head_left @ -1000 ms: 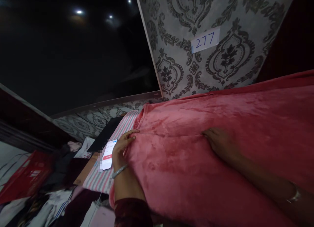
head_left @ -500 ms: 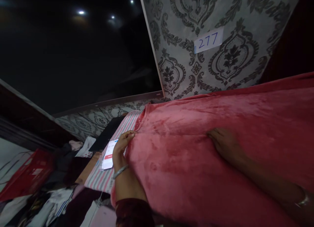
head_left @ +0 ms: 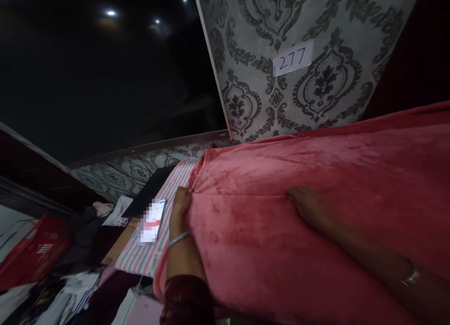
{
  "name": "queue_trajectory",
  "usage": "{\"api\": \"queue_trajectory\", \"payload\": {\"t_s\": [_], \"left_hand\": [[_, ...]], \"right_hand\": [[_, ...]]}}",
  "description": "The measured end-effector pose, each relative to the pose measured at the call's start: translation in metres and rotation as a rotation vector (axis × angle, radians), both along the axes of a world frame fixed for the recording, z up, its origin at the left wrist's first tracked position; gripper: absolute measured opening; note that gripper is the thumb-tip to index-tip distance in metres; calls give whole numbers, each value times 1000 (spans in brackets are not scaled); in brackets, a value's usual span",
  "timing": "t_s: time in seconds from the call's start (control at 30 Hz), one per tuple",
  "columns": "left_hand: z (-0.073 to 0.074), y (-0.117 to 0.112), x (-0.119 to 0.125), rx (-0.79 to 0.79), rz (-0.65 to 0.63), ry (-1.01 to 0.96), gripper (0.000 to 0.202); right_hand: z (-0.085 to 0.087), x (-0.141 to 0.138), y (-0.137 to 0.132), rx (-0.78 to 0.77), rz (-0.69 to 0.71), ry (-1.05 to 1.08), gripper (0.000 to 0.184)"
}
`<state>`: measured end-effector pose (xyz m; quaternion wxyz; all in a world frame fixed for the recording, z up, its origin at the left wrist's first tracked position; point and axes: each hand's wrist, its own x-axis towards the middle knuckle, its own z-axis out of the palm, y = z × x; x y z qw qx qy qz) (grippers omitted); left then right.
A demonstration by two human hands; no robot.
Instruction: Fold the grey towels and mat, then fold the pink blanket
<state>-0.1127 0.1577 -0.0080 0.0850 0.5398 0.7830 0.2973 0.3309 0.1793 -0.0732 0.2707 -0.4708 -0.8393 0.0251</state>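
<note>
We read "277", handwritten in blue on a white label (head_left: 293, 58) stuck to the patterned wall (head_left: 337, 29).

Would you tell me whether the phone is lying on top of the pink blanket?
No, the phone lies on the striped sheet, beside the pink blanket.
</note>
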Motion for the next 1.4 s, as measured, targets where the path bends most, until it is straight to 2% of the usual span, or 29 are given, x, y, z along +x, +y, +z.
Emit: {"api": "queue_trajectory", "payload": {"t_s": [0.1,0.2,0.4,0.47,0.53,0.6,0.7,0.77,0.87,1.03,1.13,1.2,1.33,1.4], "left_hand": [[-5,7,3,-57,49,116,23],[-2,7,12,-112,83,215,26],[23,-5,42,-135,134,365,28],[30,-9,64,-93,86,405,29],[32,-10,98,-56,-55,418,30],[25,-8,141,-32,-276,400,28],[8,-4,206,53,-640,351,32],[-4,-1,237,91,-760,368,26],[-18,5,259,108,-707,481,18],[-24,8,255,231,-570,609,25],[-21,6,250,276,-507,664,25],[-19,6,249,307,-490,676,26],[-18,6,248,380,-497,650,24],[-17,6,248,414,-495,640,24]], "right_hand": [[1,-1,2,-23,-2,30,30],[4,-2,1,-54,20,33,30],[10,-4,-2,-108,7,41,32],[10,-6,-1,-119,9,32,30],[11,-8,0,-115,7,33,27],[14,-9,-2,-95,14,51,26],[25,-8,-7,-22,34,95,29],[33,-6,-12,34,27,103,34],[43,-3,-17,68,1,84,40],[50,6,-20,75,15,75,33],[50,31,-16,75,36,74,23],[47,64,-11,66,35,75,20],[33,167,-3,30,-58,60,22],[26,222,-2,42,-177,80,27]]}}
